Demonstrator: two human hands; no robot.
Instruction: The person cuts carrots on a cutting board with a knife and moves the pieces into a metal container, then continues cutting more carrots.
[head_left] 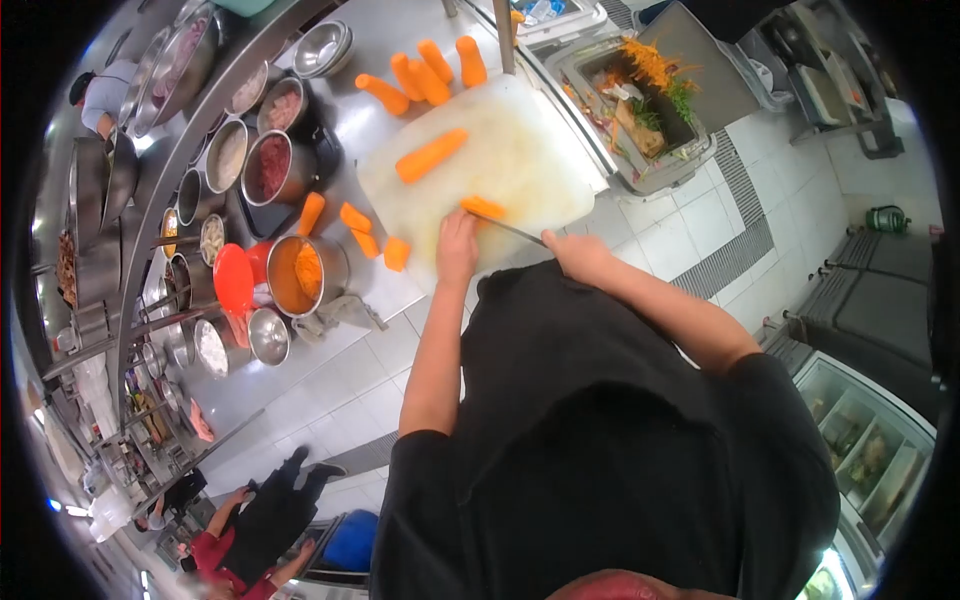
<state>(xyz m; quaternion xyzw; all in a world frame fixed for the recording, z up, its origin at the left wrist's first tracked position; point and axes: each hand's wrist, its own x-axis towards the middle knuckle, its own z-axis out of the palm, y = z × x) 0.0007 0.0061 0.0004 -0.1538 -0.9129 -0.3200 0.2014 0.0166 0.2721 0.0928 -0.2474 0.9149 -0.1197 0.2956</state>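
My right hand (580,256) is wrapped around the handle of a knife (512,229). The blade points left and lies against a peeled carrot (484,207) near the front of the white cutting board (545,150). At the carrot's left end, my left hand (457,238) holds it with bent fingers, close to the blade's tip. Farther back on the board lies a longer peeled carrot (432,155). Several whole peeled carrots (425,78) lie along the board's far edge. To the left of the board sit cut carrot chunks (396,254) on the metal counter.
A steel pot (330,270) with orange carrot pieces stands left, beside a red plastic scoop (234,280). Pots of meat (272,168) line the counter under a shelf. A bin of scraps (640,125) adjoins the board's right. A person in red (215,550) stands at lower left.
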